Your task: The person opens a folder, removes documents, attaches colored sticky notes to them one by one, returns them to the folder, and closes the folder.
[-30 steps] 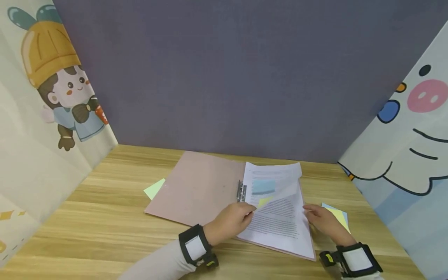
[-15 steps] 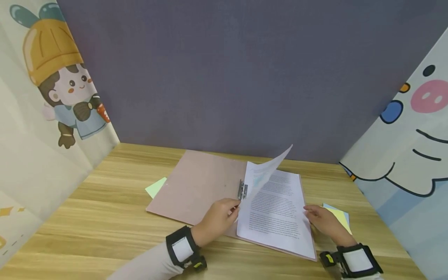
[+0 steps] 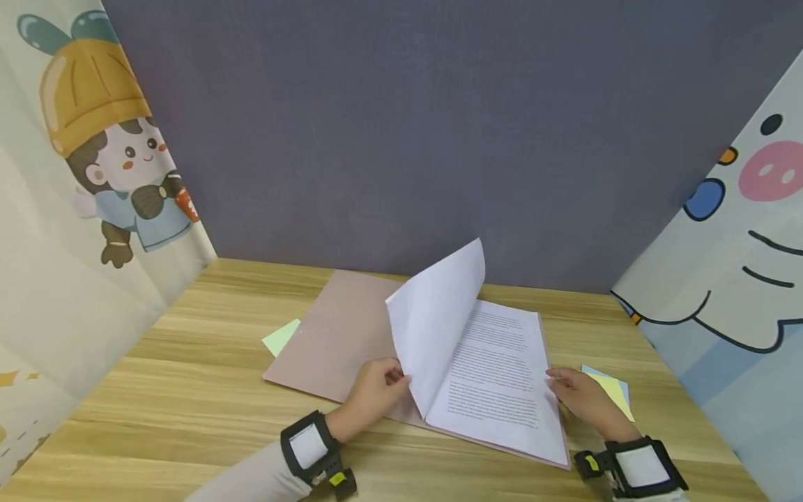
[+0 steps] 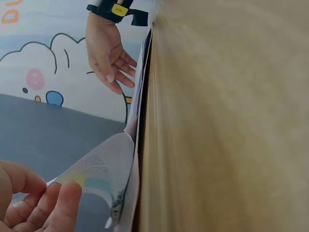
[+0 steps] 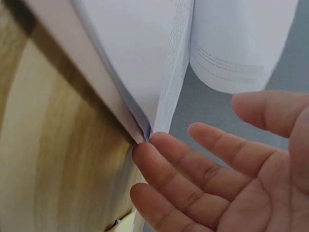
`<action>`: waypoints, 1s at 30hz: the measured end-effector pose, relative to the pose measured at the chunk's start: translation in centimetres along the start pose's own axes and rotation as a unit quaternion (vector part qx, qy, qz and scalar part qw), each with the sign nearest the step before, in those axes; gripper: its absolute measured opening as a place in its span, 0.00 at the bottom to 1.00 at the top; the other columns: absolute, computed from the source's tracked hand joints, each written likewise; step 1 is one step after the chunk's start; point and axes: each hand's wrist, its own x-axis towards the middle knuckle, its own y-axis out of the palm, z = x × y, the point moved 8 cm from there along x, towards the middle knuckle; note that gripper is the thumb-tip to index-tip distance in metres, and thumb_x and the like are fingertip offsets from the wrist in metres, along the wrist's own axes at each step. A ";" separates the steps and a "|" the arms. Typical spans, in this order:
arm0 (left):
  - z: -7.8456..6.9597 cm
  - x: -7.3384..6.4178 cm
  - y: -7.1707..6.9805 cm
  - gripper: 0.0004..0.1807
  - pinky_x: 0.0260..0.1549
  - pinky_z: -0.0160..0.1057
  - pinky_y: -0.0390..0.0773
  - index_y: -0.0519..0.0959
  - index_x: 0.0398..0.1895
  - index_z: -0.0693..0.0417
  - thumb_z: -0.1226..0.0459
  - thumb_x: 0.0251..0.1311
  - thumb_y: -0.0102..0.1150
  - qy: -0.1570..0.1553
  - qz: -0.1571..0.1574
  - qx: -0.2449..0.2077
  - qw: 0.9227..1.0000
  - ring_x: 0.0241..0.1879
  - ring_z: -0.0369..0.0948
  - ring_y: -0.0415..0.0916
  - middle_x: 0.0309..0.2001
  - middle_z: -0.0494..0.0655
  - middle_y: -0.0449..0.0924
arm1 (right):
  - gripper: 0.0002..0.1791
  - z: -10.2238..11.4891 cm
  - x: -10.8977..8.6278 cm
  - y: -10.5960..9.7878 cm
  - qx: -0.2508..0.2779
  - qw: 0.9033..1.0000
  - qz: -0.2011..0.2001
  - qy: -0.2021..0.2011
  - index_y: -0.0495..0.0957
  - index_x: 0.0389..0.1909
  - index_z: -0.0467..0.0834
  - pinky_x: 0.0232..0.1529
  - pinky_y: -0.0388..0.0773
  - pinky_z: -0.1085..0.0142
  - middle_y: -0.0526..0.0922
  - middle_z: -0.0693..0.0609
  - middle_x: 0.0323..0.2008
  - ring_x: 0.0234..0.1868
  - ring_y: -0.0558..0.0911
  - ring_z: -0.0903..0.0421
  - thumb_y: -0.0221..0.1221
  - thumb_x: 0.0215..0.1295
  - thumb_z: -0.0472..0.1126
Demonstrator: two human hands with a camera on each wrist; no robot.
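Observation:
A pink folder [image 3: 357,314] lies spread on the wooden table, with a stack of printed pages [image 3: 495,376] on its right side. One sheet of paper [image 3: 439,307] is lifted and curls to the left, its blank back toward the head camera. My left hand [image 3: 376,387] pinches this sheet's edge between thumb and fingers, above the folder's left cover. The left wrist view shows the metal clip [image 4: 117,207] at the spine; the sheet hides it in the head view. With its fingers extended, my right hand [image 5: 217,179] touches the right edge of the folder and pages with its fingertips.
Yellow and blue sticky notes [image 3: 611,390] lie on the table beyond the right hand. A green sticky note [image 3: 281,337] sticks out at the folder's left edge. A dark partition [image 3: 401,139] stands behind the table [image 3: 188,390], with printed cloth panels at both sides.
My left hand has moved left, swinging the sheet up off the stack and over toward the left cover. The right hand stays at the folder's right edge.

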 end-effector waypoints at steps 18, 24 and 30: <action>5.9 -2.3 1.9 0.10 0.25 0.34 0.81 0.68 0.36 0.71 0.70 0.57 0.53 -0.294 0.060 -0.275 0.913 0.21 0.36 0.77 0.26 0.49 0.77 | 0.24 -0.1 0.3 0.1 -0.012 1.000 0.004 -0.012 0.66 0.57 0.27 0.46 0.75 0.50 0.69 0.28 0.55 0.52 0.73 0.36 0.46 0.68 0.42; 6.8 -2.5 1.8 0.07 0.28 0.33 0.81 0.66 0.36 0.68 0.70 0.59 0.48 -0.336 0.050 -0.316 0.886 0.23 0.37 0.77 0.25 0.47 0.74 | 0.24 -0.2 0.2 0.1 -0.010 1.000 0.003 -0.017 0.66 0.56 0.27 0.45 0.76 0.50 0.70 0.28 0.54 0.50 0.75 0.36 0.46 0.68 0.41; 7.3 -2.1 0.7 0.06 0.31 0.32 0.81 0.67 0.36 0.69 0.71 0.60 0.47 -0.349 0.018 -0.334 0.875 0.23 0.36 0.77 0.24 0.47 0.73 | 0.25 -0.2 0.4 0.0 -0.015 1.000 0.005 -0.008 0.65 0.57 0.28 0.47 0.74 0.49 0.69 0.29 0.56 0.53 0.72 0.36 0.46 0.68 0.43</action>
